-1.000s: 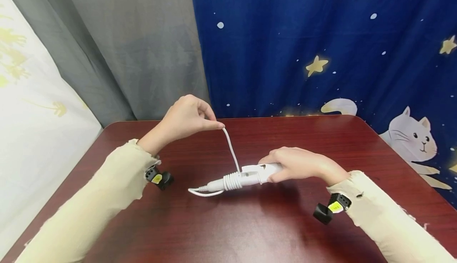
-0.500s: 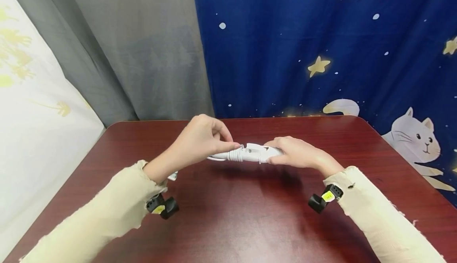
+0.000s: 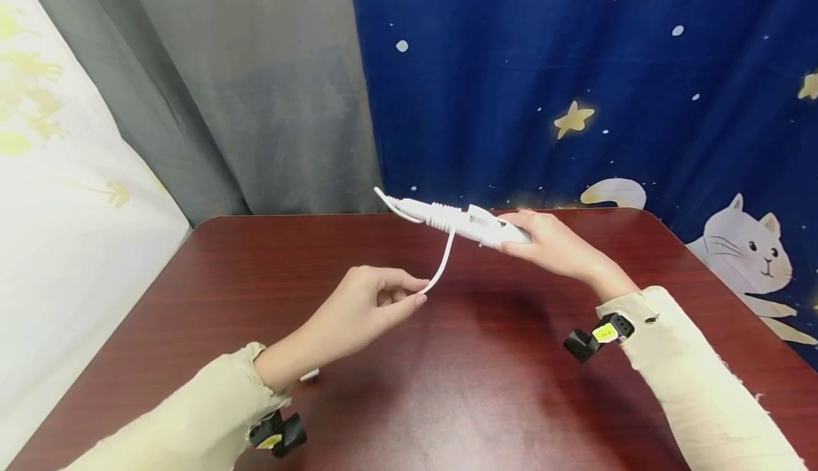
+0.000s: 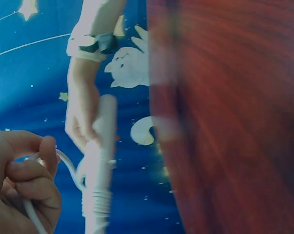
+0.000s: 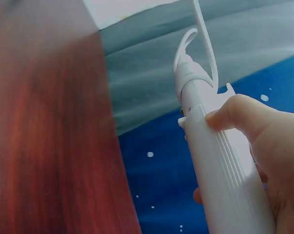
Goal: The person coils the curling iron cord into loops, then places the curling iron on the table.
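Note:
My right hand [image 3: 552,240] grips a white hair styling iron [image 5: 217,165] by its wide ribbed end and holds it raised above the table. The iron's cord end points left and slightly upward in the head view. Several turns of white cord [image 4: 95,202] lie wound round the iron's narrower part, and a loop of it stands out past the tip. Lower and to the left, my left hand [image 3: 364,307] pinches the free cord between thumb and fingers. From there the cord curves up to the windings; its other length runs through the left palm in the left wrist view.
A dark red wooden table [image 3: 447,414] spreads beneath both hands. Just beyond the left wrist a small white piece [image 3: 309,375] shows, mostly hidden by the sleeve. Grey and blue curtains [image 3: 473,87] hang behind the far edge, and a white cloth [image 3: 77,208] hangs at left.
The left hand passes the cord from behind the iron down to its near side. The right hand lifts the iron, and its cord end tips upward.

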